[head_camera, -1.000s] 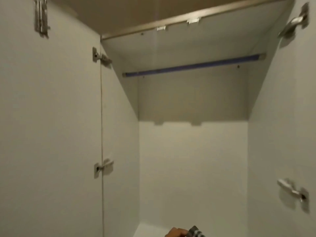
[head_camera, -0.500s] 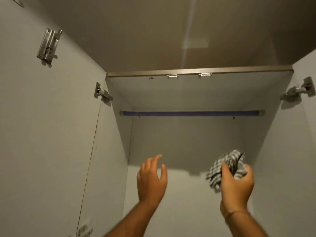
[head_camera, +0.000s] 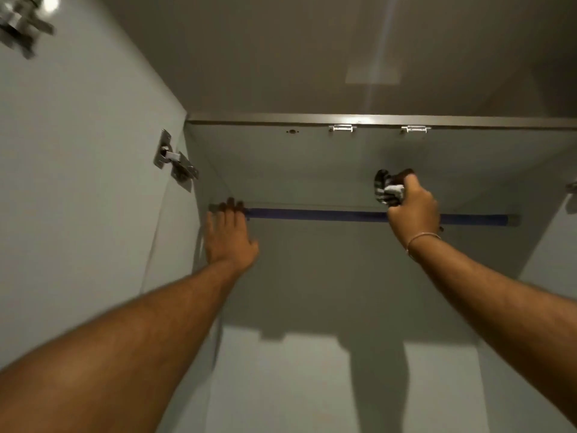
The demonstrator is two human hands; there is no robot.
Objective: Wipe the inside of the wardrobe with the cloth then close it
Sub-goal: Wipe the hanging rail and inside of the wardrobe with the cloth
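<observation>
Looking up into the open wardrobe (head_camera: 312,370) from the head view: both bare arms reach toward its top panel (head_camera: 312,164). The right hand (head_camera: 412,207) is closed around a bunched checked cloth (head_camera: 387,190), held up just under the top panel and in front of the blue hanging rail (head_camera: 312,215), toward the rail's right end. The left hand (head_camera: 229,235) is spread open with fingers (head_camera: 231,206) at the rail's left end, beside the left side wall; contact cannot be confirmed. A metal hinge (head_camera: 175,162) sits on the left door edge. A thin bracelet (head_camera: 421,239) circles the right wrist.
</observation>
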